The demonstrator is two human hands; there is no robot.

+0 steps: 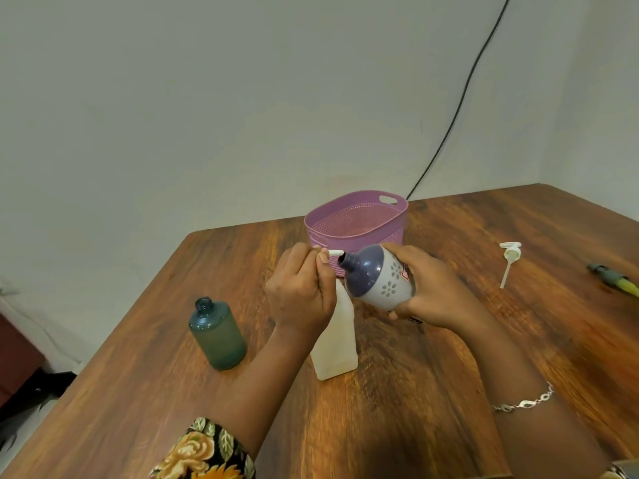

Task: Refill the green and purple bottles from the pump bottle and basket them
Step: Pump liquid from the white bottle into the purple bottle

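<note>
A pale wall (pixel 207 98) fills the upper half of the view, with a black cable (pixel 463 95) running down it to the far edge of the desk. The wooden desk (pixel 432 392) takes up the lower half.

Near the far edge of the desk stands the purple basket (pixel 380 229), a perforated tub with handle slots; no bottle shows in it. In front of it, at the centre, the white pump bottle (pixel 335 344) stands upright on the desk. To its left, apart from it, the green bottle (pixel 218 335) also stands upright with its neck uncapped.

The purple bottle (pixel 377 278), purple on top and white with flower marks below, is off the desk, just right of the pump bottle's top and tilted so its open neck points left. The white nozzle (pixel 335 253) of the pump bottle meets that neck.

The left hand (pixel 297 292) is curled round the pump bottle's head, the thumb lying beside the nozzle. The right hand (pixel 428 292) wraps round the lower body of the purple bottle and holds it up.

A floral sleeve (pixel 207 451) covers the left arm, and a silver bracelet (pixel 525 401) circles the right wrist. A loose white pump (pixel 510 261) with its tube lies on the desk to the right, and a green-and-yellow object (pixel 619 280), partly cut off, lies at the right edge.
</note>
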